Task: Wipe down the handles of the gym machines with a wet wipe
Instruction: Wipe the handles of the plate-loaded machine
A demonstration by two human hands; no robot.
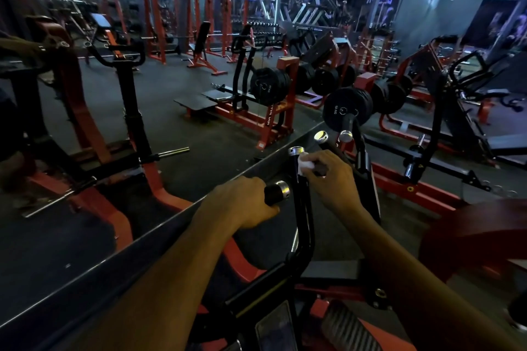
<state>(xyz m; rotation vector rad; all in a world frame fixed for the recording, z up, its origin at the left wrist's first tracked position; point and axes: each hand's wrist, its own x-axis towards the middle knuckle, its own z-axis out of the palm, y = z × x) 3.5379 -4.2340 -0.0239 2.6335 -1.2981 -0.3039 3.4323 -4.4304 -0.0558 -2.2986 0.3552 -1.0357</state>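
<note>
**Two hands on a machine's handles, wipe under the right**

Left hand [242, 202]: arm reaches forward from lower centre; fingers curl round a short black handle [275, 193] with a chrome end cap, which juts out to the right of the fist. Knuckles face up.

Right hand [328, 177]: arm enters from lower right, wrist bent slightly inward. Fingers and thumb wrap a second black grip [320, 169] and press a white wet wipe [306, 162] against it. The wipe shows as a small bunched patch at the thumb side of the hand, just beside the upright black bar [302, 208].

Upright black bar: rises between the two hands, ends in a chrome cap above the wipe, bends lower down toward a red frame.

Beyond the right hand: two more chrome-capped handle ends [333, 137], close together.

Behind those: stacked black weight plates [348, 108] on a red frame.

Left of the hands: a large mirror [142, 111] whose lower edge runs diagonally past the left wrist, reflecting red and black machines and benches.

Lower right: a round dark red pad [479, 234], partly cut by the frame edge.
</note>
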